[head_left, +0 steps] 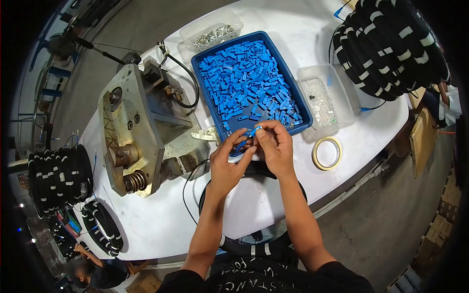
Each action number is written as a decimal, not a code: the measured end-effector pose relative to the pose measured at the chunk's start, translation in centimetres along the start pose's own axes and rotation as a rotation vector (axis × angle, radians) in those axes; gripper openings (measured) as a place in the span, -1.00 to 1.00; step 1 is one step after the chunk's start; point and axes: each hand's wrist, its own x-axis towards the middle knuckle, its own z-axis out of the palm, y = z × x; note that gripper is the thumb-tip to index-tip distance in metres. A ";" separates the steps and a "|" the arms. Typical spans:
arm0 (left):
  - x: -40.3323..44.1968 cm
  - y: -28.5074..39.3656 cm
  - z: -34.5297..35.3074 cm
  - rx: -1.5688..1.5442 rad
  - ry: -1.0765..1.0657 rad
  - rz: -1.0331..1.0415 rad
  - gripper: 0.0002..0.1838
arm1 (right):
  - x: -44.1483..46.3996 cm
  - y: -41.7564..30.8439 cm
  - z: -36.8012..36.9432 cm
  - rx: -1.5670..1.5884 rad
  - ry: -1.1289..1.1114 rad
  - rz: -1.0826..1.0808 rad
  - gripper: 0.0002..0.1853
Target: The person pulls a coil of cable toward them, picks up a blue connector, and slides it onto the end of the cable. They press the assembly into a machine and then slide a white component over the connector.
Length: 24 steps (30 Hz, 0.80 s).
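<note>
My left hand [227,161] and my right hand [276,147] meet over the near edge of the blue tray [299,102]. The fingers of my right hand pinch a small blue plastic connector [256,130]. Between the fingers of my left hand is another blue piece [241,145], partly covered, so its exact shape is hard to make out. Many loose blue connector housings [244,78] are heaped in the tray. Just below my hands a black cable loop [261,169] curves across the white table [244,207] toward my body.
A metal press [146,132] stands at left. Clear bins hold metal terminals [215,36] and small clear parts [320,102]. A tape roll [327,153] lies at right. Cable coils [386,49] sit at far right, others [61,178] at left. Another person [100,273] is at lower left.
</note>
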 end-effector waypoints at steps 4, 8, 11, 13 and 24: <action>-1.1 0.4 -1.4 0.251 0.102 0.098 -0.67 | 0.4 0.1 -0.6 0.001 -0.043 0.054 -0.84; -1.7 0.7 -1.6 0.181 0.137 -0.008 -0.80 | 0.6 0.2 -0.3 0.002 -0.064 0.062 -0.84; -1.5 0.4 -1.0 -0.047 0.201 -0.168 -0.83 | 0.7 -0.2 -0.4 0.023 -0.053 0.089 -0.85; -1.1 0.7 -1.1 -0.031 0.163 -0.154 -0.83 | 0.9 -0.3 -0.7 0.118 -0.039 0.144 -0.86; -1.5 3.7 -1.9 0.278 0.097 0.128 -0.72 | 0.3 -0.7 -0.6 0.160 -0.073 0.215 -0.87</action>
